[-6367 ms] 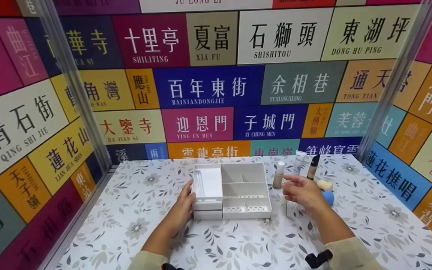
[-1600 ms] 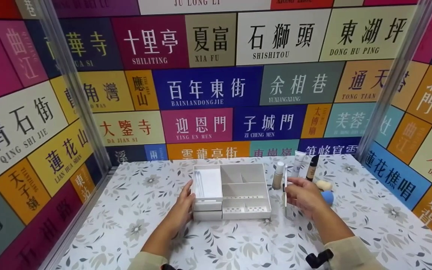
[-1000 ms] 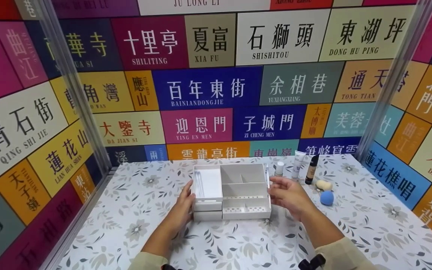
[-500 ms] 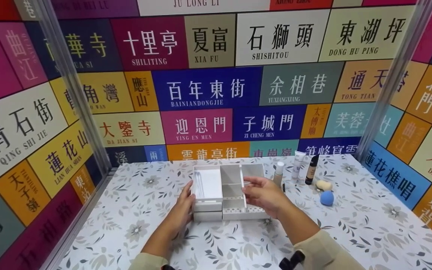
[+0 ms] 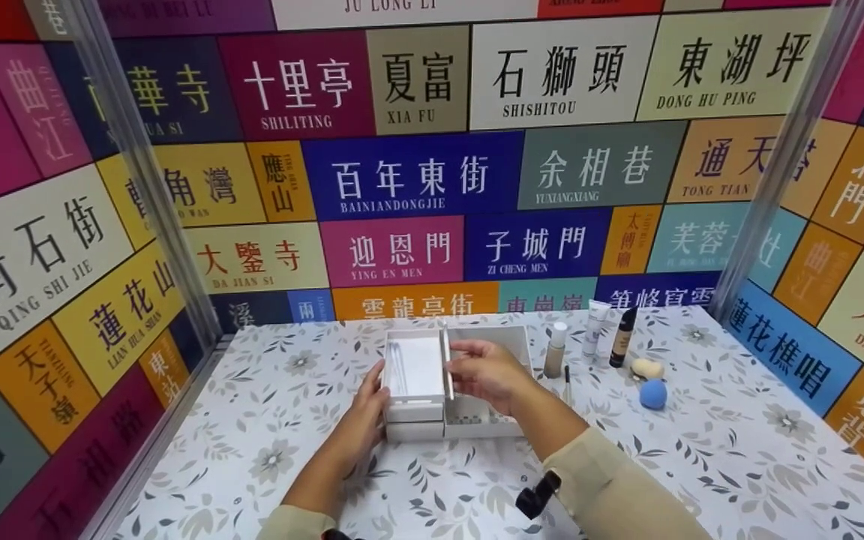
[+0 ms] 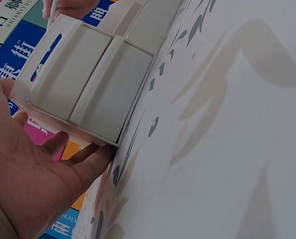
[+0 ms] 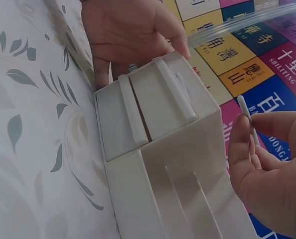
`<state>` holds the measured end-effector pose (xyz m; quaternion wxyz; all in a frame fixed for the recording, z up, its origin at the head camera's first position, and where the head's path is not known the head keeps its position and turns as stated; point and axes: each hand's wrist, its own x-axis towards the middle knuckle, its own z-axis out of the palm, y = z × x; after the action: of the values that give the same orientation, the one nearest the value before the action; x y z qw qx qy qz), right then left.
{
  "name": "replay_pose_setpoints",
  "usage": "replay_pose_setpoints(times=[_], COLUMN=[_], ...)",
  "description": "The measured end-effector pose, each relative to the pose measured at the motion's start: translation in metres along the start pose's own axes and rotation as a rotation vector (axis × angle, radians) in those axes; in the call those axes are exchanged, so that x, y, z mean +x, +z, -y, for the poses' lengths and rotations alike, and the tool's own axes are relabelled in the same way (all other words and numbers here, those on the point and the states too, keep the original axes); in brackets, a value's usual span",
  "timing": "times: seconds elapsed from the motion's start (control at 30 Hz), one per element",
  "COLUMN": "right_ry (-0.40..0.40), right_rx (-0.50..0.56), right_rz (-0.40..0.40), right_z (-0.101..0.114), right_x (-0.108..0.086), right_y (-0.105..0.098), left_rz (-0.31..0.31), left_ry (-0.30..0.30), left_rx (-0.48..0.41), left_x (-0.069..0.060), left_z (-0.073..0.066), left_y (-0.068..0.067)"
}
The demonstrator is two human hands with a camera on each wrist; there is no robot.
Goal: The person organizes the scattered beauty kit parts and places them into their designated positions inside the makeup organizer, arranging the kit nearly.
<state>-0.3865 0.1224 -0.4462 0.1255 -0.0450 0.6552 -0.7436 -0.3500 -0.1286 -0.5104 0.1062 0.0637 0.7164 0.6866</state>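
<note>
A white organizer box (image 5: 488, 427) with small drawers at its left and open compartments at its right stands on the table. My left hand (image 5: 363, 412) rests against its left side, fingers spread along the wall in the left wrist view. My right hand (image 5: 488, 375) pinches a thin white stick-like item (image 5: 447, 364) between thumb and fingers, above the divide between drawers and compartments. In the right wrist view the item (image 7: 243, 107) shows edge-on, with its tip above the fingers; its lower part is hidden by the hand.
To the right of the box stand a bottle with a white cap (image 5: 555, 352), a white tube (image 5: 594, 330) and a black-capped tube (image 5: 623, 339). A thin dark-tipped stick (image 5: 567, 382), a beige sponge (image 5: 647, 369) and a blue sponge (image 5: 653, 394) are there too.
My right hand has moved left from beside the bottles, carrying the thin white item across the compartments to the drawer section. My left hand has stayed at the box's side.
</note>
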Motion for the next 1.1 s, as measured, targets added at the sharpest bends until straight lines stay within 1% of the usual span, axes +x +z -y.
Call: replay_pose_setpoints(times=[0.27,0.37,0.5,0.73,0.97,1.1], right_ry=[-0.039,-0.050,-0.051,-0.061,-0.053,-0.057], right_rx=[-0.032,-0.043,-0.045,-0.075,-0.061,-0.071], right_rz=[-0.071,-0.089,-0.094,-0.095,-0.102,-0.098], right_z=[-0.001,-0.001,-0.001,-0.003,-0.001,-0.002], right_x=[0.013,0.016,0.017,0.020,0.019,0.020], right_y=[0.015,0.018,0.019,0.020,0.021,0.020], left_rz=[-0.007,-0.017,-0.028,-0.022,-0.030,-0.041], left_ry=[-0.003,-0.006,-0.018,-0.027,-0.035,-0.046], left_rx=[0.009,-0.003,-0.009,0.030,0.037,0.044], left_x=[0.001,0.002,0.002,0.002,0.003,0.003], left_z=[0.001,0.000,-0.002,-0.003,-0.002,-0.003], left_y=[0.000,0.001,0.001,0.001,0.002,0.002])
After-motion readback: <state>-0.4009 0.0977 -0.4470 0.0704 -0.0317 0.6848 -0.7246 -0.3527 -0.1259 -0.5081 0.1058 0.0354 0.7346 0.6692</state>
